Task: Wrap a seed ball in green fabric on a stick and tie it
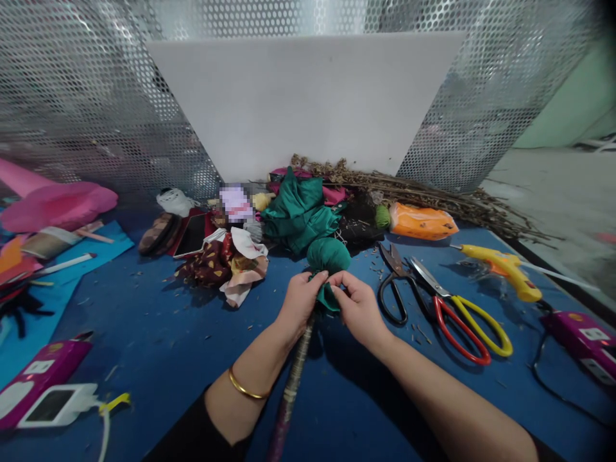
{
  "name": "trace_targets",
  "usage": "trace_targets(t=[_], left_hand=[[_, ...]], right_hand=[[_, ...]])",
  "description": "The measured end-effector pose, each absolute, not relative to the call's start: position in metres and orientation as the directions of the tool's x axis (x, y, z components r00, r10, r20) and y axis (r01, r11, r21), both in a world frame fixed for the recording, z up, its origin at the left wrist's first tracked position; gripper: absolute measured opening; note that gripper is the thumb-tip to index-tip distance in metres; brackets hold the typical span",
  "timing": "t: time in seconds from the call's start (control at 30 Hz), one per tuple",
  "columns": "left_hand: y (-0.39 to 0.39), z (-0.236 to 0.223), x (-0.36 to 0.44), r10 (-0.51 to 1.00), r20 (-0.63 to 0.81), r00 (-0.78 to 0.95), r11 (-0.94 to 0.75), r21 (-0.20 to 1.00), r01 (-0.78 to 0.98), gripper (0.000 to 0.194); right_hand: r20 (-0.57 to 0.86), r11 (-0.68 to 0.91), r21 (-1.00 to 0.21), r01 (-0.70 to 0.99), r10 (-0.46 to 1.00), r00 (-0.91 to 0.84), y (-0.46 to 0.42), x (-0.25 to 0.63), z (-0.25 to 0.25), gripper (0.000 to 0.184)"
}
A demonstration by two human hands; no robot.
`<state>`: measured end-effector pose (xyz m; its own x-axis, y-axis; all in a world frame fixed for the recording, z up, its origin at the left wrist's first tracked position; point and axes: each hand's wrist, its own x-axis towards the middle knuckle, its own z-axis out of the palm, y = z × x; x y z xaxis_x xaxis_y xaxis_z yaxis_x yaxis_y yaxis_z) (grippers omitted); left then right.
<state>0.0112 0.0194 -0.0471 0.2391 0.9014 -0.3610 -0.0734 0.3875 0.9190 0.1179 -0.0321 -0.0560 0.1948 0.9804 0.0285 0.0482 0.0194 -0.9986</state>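
Observation:
A round ball wrapped in green cloth tops a long stick that runs down toward me. My left hand is closed around the gathered cloth just under the ball. On the other side, my right hand pinches the loose green cloth end between thumb and fingers. Both hands meet at the neck of the ball, and the fingers partly hide the cloth there. Beyond the ball lies a crumpled heap of green fabric.
Black-handled shears and red-and-yellow-handled scissors lie at right, with a yellow glue gun farther over. Dried stems and an orange packet sit behind. Patterned cloth scraps and a purple power strip are left.

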Motion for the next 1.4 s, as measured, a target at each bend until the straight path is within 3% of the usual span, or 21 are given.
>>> trace_targets(t=[0.23,0.33,0.4,0.47,0.53,0.6,0.73,0.8,1.0,1.13,1.4], left_hand=[[0.024,-0.034,0.003,0.892,-0.358,0.277,0.368,0.930,0.019,0.029],[0.022,-0.032,0.003,0.893,-0.369,0.255,0.372,0.927,0.041,0.030],[0.021,-0.032,0.004,0.893,-0.370,0.257,0.368,0.928,0.056,0.032],[0.020,-0.035,0.004,0.897,-0.347,0.274,0.337,0.938,0.084,0.035],[0.020,-0.038,0.004,0.912,-0.275,0.305,0.255,0.961,0.107,0.038],[0.021,-0.041,0.003,0.925,-0.199,0.324,0.168,0.978,0.121,0.040],[0.023,-0.044,0.002,0.935,-0.173,0.310,0.122,0.977,0.177,0.041],[0.022,-0.044,0.003,0.935,-0.177,0.306,0.123,0.975,0.187,0.041],[0.021,-0.044,0.004,0.944,-0.184,0.272,0.140,0.974,0.176,0.039],[0.021,-0.043,0.004,0.948,-0.197,0.250,0.152,0.971,0.186,0.037],[0.017,-0.040,0.010,0.902,-0.368,0.225,0.374,0.927,0.016,0.030]], right_hand=[[0.205,0.135,-0.968,0.210,0.911,0.359,-0.024,0.146,-0.054,0.007],[0.304,0.128,-0.933,0.337,0.780,0.547,-0.024,0.153,-0.052,0.009],[0.483,0.196,-0.854,0.482,0.646,0.592,-0.028,0.153,-0.049,0.016],[0.679,0.307,-0.689,0.656,0.589,0.438,-0.033,0.149,-0.045,0.023],[0.767,0.395,-0.491,0.776,0.619,0.170,-0.037,0.143,-0.044,0.031],[0.730,0.397,-0.364,0.843,0.683,-0.006,-0.037,0.138,-0.044,0.035],[0.646,0.278,-0.289,0.916,0.763,-0.028,-0.033,0.136,-0.048,0.019],[0.636,0.263,-0.276,0.925,0.771,-0.030,-0.031,0.137,-0.049,0.012],[0.611,0.256,-0.340,0.905,0.792,0.005,-0.032,0.137,-0.047,0.016],[0.602,0.251,-0.281,0.926,0.798,-0.034,-0.031,0.137,-0.050,0.018],[0.617,0.243,-0.126,0.962,0.778,-0.115,-0.030,0.141,-0.051,0.021]])
